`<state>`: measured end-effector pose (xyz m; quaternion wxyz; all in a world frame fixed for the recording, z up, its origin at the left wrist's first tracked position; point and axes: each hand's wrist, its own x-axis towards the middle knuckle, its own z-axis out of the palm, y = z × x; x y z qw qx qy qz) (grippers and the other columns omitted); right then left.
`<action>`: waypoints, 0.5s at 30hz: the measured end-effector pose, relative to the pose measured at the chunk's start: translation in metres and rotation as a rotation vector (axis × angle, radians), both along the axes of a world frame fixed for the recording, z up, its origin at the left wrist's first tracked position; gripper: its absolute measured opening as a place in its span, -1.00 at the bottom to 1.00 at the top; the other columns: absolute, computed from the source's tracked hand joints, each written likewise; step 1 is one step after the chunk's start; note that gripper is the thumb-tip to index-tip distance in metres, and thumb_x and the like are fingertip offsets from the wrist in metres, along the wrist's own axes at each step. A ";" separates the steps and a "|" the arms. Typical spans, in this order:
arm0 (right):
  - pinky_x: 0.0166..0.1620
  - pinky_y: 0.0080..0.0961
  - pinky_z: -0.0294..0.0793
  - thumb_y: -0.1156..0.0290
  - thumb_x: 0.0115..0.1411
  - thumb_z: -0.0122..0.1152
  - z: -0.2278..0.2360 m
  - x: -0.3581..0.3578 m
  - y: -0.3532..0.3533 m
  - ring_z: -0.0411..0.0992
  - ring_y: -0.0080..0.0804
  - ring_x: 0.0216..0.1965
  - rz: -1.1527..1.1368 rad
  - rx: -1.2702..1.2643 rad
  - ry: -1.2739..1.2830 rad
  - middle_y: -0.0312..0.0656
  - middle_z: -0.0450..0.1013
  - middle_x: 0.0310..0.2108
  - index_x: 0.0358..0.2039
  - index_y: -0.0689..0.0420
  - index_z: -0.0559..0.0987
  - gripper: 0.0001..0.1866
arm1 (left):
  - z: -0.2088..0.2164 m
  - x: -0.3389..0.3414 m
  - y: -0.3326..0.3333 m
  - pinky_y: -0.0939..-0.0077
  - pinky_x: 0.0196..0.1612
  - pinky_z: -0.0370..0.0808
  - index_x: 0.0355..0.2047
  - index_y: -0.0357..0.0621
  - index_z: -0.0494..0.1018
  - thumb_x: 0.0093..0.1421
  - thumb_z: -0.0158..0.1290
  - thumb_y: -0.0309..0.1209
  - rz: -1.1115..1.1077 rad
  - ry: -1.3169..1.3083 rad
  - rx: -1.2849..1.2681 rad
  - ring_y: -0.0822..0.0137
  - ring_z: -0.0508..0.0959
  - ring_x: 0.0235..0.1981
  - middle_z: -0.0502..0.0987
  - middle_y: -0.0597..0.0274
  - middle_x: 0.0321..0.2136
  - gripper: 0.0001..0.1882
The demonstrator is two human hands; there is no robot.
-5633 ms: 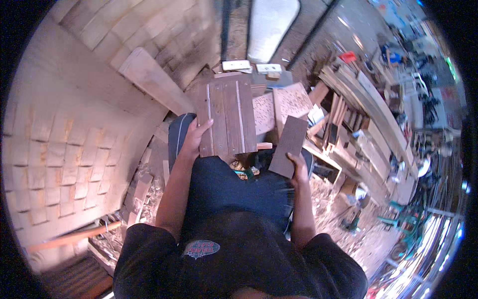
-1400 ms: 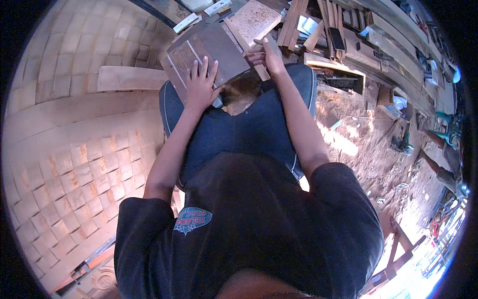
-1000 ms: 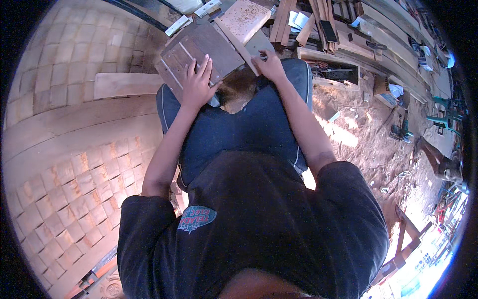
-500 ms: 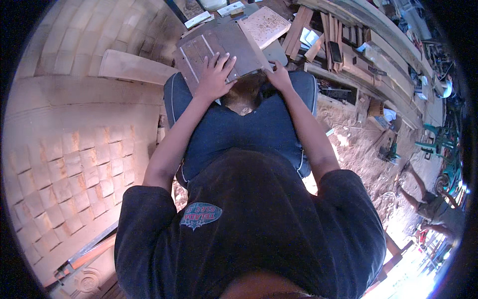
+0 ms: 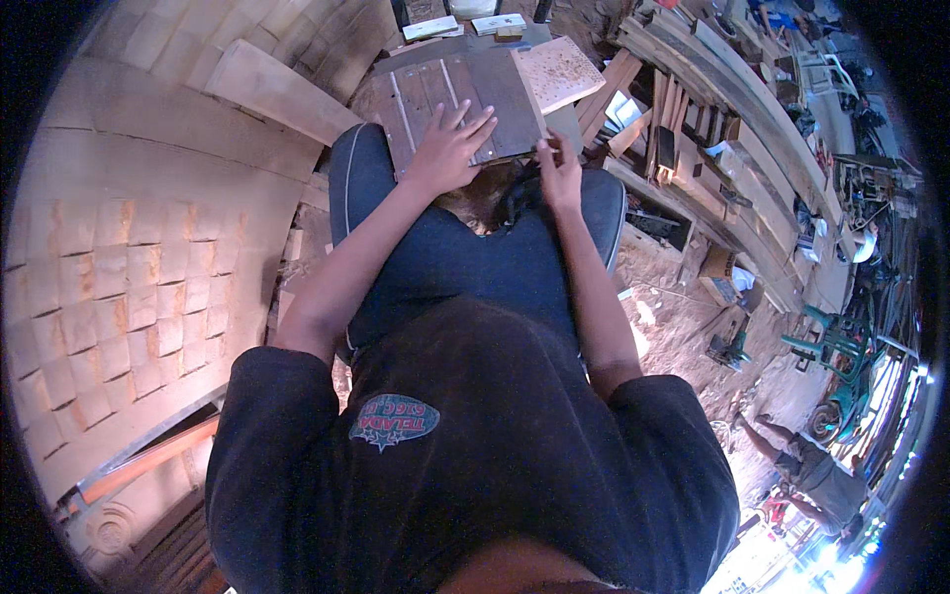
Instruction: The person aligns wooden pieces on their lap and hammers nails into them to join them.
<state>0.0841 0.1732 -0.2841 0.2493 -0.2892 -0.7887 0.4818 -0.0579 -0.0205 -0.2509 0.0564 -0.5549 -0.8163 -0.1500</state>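
A dark brown wooden panel (image 5: 510,94) with pale strips along its left part lies in front of my knees. My left hand (image 5: 450,150) rests on it, palm down with fingers spread. My right hand (image 5: 561,176) is at the panel's near right corner, fingers bent and drawn together by the edge. Whatever those fingers hold, if anything, is too small to make out. Just beyond the right edge is a pale wooden board (image 5: 562,74) with small dark specks on its face.
Stacked planks (image 5: 732,119) run along the right. Carved wooden panels (image 5: 148,277) stand at the left, near a loose plank (image 5: 282,94). Two pale flat blocks (image 5: 430,28) lie beyond the work. Another person (image 5: 821,475) is far right, near a green machine (image 5: 836,346).
The view has swung, so surroundings appear shifted. My left hand stays spread on the panel. My right hand's fingers have bent and lifted somewhat at the corner.
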 end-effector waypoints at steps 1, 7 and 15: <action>-0.02 -0.29 0.55 0.28 0.31 0.24 -0.002 0.001 -0.002 0.58 -0.17 -0.08 0.051 -0.059 -0.031 0.06 0.58 -0.04 0.13 0.20 0.52 -0.56 | 0.001 0.001 0.002 -0.28 0.42 0.05 0.37 0.06 0.29 0.02 0.33 -0.16 -0.002 -0.004 -0.008 0.01 0.14 0.45 0.17 0.34 0.45 -0.12; -0.01 -0.36 0.54 0.34 0.24 0.35 -0.013 -0.001 0.006 0.59 -0.28 -0.11 0.076 -0.107 -0.022 -0.02 0.59 -0.07 0.09 0.18 0.58 -0.58 | -0.002 0.000 0.002 -0.27 0.43 0.03 0.39 0.08 0.26 0.01 0.34 -0.17 0.007 -0.003 -0.011 0.05 0.13 0.46 0.18 0.39 0.45 -0.09; -0.06 -0.47 0.53 0.40 0.21 0.39 -0.017 0.000 0.011 0.53 -0.47 -0.17 0.109 -0.288 0.065 -0.16 0.59 -0.14 0.05 0.25 0.59 -0.59 | -0.005 -0.002 0.003 -0.31 0.41 0.07 0.37 0.07 0.29 0.02 0.32 -0.10 -0.006 -0.015 0.032 0.03 0.16 0.45 0.23 0.36 0.42 -0.11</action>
